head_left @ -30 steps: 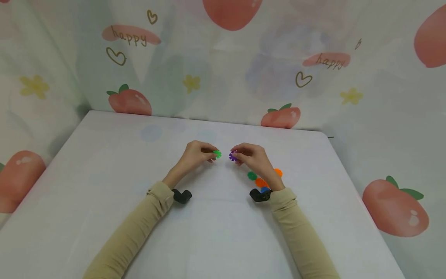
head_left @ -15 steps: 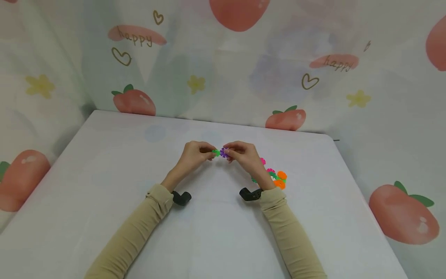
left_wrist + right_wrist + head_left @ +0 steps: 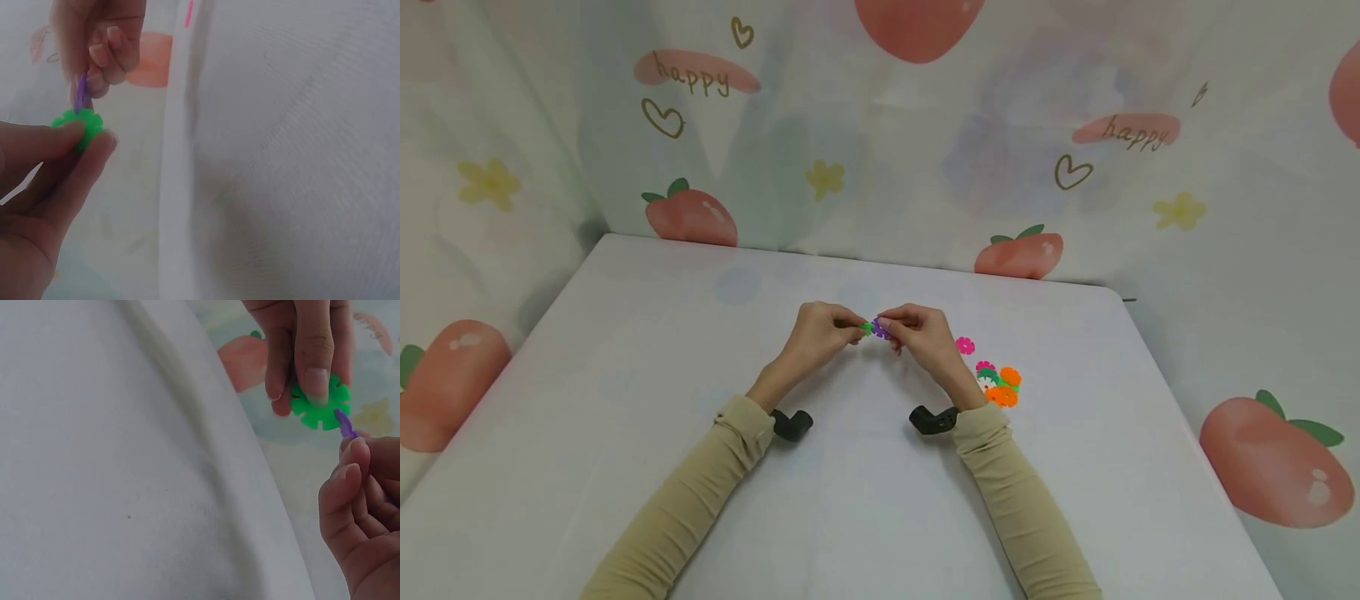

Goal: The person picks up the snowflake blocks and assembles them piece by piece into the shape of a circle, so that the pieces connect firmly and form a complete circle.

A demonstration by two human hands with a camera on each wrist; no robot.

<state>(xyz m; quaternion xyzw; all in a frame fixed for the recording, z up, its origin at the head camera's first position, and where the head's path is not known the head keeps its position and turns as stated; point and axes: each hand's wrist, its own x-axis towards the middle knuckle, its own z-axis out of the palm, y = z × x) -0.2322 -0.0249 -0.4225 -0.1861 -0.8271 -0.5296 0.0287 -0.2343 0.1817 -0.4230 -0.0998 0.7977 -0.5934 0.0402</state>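
Note:
Between thumb and fingers my left hand (image 3: 825,333) pinches a light green snowflake disc (image 3: 320,412), a flat round plastic piece with slots around its edge. My right hand (image 3: 927,333) pinches a purple snowflake disc (image 3: 346,424) by its far side. In both wrist views the purple disc stands edge-on, crosswise to the green one, its edge right at the green disc's rim. Fingers cover part of each disc. Both hands are raised above the white table (image 3: 850,500), close together in the head view.
Right of my right forearm lies a loose group of snowflake discs: a pink disc (image 3: 966,345), orange discs (image 3: 1002,396) and a dark green disc (image 3: 987,377). Black wrist cameras (image 3: 792,425) stick out inward from both sleeves. A printed curtain (image 3: 895,167) hangs behind the table.
My right hand has moved left with the purple disc, bringing it from apart to meeting the green disc. The left hand has stayed nearly still. More discs show beside my right forearm.

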